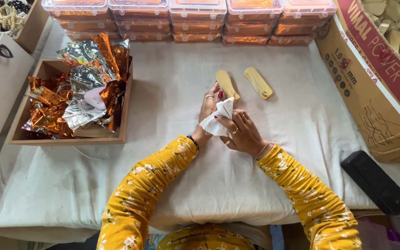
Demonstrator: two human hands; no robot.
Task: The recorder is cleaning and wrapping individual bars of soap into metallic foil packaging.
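Two hands: left hand [208, 110] and right hand [244, 135], fingers closed on white cloth [218, 119].
Wooden pieces: one [227, 84] touching the cloth, one [258, 83] apart on desk [172, 97].

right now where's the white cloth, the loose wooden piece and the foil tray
white cloth [219, 118], head view, on its middle fold between the hands
loose wooden piece [258, 83], head view, mid-length
foil tray [125, 121], head view, on its right wooden wall

Bright, even light; soft shadows beneath the sleeves; glare on the crumpled foil [82, 88]; edges bowed; focus sharp.
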